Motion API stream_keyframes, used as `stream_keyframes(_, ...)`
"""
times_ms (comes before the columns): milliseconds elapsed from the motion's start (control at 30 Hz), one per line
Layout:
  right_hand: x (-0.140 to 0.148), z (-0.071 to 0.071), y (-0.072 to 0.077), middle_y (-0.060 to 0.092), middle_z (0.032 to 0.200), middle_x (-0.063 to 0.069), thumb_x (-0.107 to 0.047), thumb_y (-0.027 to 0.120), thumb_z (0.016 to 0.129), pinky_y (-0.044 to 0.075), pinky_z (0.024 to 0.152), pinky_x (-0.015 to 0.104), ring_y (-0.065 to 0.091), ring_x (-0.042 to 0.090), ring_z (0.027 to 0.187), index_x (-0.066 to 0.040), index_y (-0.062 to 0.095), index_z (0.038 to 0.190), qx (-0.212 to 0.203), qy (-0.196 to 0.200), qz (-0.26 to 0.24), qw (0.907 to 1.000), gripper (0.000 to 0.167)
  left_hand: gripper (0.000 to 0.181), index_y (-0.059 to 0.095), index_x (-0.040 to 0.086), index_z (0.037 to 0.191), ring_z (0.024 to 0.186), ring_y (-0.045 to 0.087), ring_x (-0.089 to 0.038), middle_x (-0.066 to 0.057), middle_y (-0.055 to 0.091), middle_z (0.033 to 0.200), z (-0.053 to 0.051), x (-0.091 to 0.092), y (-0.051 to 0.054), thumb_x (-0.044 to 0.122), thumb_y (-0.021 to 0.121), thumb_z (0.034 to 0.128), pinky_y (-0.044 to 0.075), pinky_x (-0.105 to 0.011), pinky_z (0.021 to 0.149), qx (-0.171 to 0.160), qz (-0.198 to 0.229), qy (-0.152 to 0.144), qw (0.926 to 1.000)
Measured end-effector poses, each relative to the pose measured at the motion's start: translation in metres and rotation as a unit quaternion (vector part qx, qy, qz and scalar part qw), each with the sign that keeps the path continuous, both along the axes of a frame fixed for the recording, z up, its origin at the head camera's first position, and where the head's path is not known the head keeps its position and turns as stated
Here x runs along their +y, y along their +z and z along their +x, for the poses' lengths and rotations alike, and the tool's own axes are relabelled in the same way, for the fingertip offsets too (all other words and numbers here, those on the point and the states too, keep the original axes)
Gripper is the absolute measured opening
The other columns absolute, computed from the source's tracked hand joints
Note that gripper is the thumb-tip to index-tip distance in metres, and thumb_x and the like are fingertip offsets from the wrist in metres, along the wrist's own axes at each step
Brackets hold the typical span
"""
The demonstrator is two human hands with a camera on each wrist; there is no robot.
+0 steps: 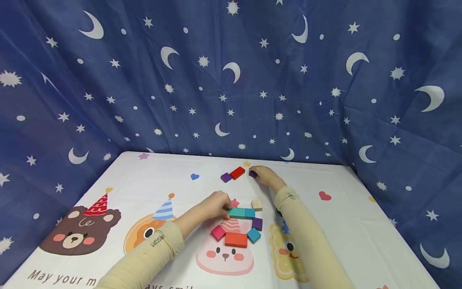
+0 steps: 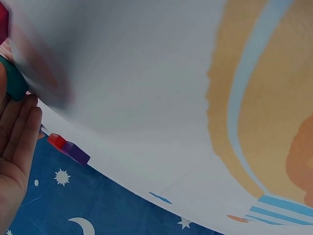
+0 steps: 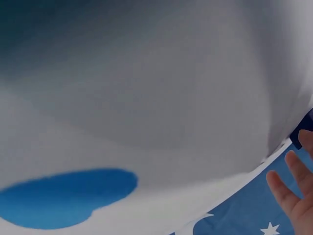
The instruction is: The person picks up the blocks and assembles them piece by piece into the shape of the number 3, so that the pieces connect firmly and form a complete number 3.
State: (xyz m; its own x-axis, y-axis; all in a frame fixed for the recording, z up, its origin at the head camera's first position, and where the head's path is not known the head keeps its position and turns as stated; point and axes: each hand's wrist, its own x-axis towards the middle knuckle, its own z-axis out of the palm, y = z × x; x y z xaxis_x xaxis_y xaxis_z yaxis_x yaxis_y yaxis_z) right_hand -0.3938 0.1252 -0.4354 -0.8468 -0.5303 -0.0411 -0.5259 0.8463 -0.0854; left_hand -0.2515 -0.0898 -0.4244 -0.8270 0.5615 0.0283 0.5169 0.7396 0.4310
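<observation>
Navy curtain (image 1: 202, 100) with moons and stars takes up the top half of the frame, then comes the bench (image 1: 355, 241) with its white printed cover across the bottom. Left grip (image 1: 213, 204), a little below centre, looks pinched on the left end of the teal block (image 1: 236, 213). Right grip (image 1: 265, 175), just right of centre near the far edge, is clamped on a dark purple block (image 1: 253, 174). Wrist views crop most of both, so I'm going off the head view there.

Next size down: orange block (image 1: 236, 240), lower centre, then the red block (image 1: 237, 173) up near the right hand, with a small purple cube (image 1: 225, 177) touching its left end. Little ones: pink block (image 1: 218, 233) left of the orange, blue block (image 1: 254, 235) right of it, violet block (image 1: 257, 224) above that, tan block (image 1: 256, 205) higher still.

My take: go light with the left fingers so the teal doesn't get shoved out of line. On the right, pinch opposite sides, lift straight up, and steer clear of the red.
</observation>
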Motion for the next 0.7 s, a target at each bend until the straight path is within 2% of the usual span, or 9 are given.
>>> stream_keyframes(133,0.0002,-0.0002,0.0010,0.062,0.124,0.014,0.005,0.058,0.088,0.041,0.104,0.040,0.057,0.029,0.117,-0.003,0.059,0.124,0.002,-0.027,-0.001,0.9996,0.038,0.026,0.074,0.002,0.095,0.074,0.055,-0.009,-0.007,0.072,0.087,-0.0011,0.0017,0.0004,0.014,0.080,0.0727,0.052,-0.023,0.077,0.004,-0.009,-0.005,0.9999)
stream_keyframes(333,0.0035,-0.0010,-0.0011,0.065,0.110,0.017,0.008,0.060,0.085,0.046,0.098,0.039,0.062,0.029,0.106,0.000,0.063,0.115,0.033,-0.006,-0.015,0.9993,0.031,0.026,0.074,0.001,0.094,0.072,0.055,-0.009,-0.008,0.072,0.086,-0.0018,0.0019,0.0010,0.014,0.080,0.0723,0.053,-0.024,0.076,0.000,-0.004,-0.004,1.0000)
stream_keyframes(500,0.0035,0.0018,0.0001,0.066,0.106,0.018,0.007,0.063,0.083,0.049,0.094,0.039,0.063,0.029,0.101,0.002,0.063,0.109,0.046,-0.007,-0.037,0.9983,0.026,0.026,0.074,0.001,0.095,0.072,0.056,-0.009,-0.008,0.072,0.087,-0.0006,-0.0003,0.0010,0.014,0.080,0.0725,0.054,-0.023,0.077,-0.006,-0.005,0.001,1.0000)
stream_keyframes(700,0.0080,0.0068,0.0033,0.068,0.106,0.017,0.003,0.069,0.080,0.050,0.092,0.037,0.064,0.028,0.100,0.002,0.063,0.105,0.038,-0.011,-0.059,0.9975,0.025,0.027,0.074,0.002,0.096,0.075,0.056,-0.010,-0.007,0.072,0.088,-0.0014,0.0002,0.0012,0.014,0.080,0.0728,0.054,-0.026,0.080,-0.017,-0.004,0.004,0.9998)
